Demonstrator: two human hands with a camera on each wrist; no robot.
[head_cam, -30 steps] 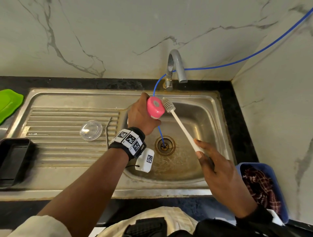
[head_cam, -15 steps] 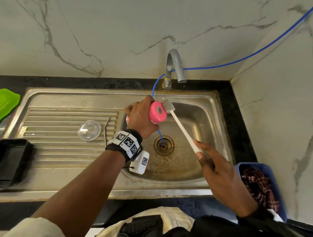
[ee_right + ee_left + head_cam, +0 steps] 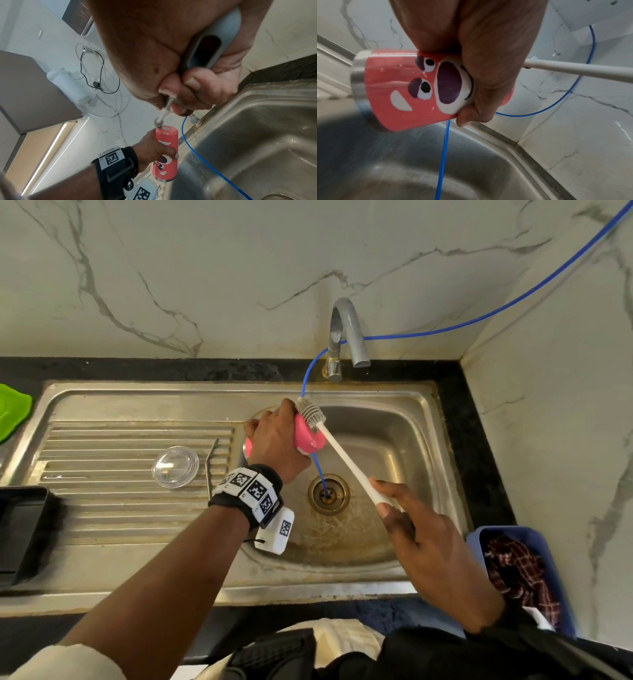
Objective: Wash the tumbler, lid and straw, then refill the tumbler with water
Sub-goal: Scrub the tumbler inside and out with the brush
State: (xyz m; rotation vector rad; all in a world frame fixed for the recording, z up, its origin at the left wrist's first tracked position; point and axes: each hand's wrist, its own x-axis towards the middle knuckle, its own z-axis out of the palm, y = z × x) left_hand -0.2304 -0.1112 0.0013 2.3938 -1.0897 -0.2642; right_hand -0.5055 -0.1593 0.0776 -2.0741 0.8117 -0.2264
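A: Two hands work over the sink [image 3: 404, 405]. How far is the washing?

B: I judge it early. The left hand [image 3: 274, 440] grips the tumbler [image 3: 308, 436] above the sink basin, and the right hand [image 3: 428, 539] grips the brush [image 3: 346, 460], bristles touching the tumbler's base. The lid [image 3: 175, 466] and straw [image 3: 209, 467] lie left of the basin, on the drainboard; refilling is not yet done.
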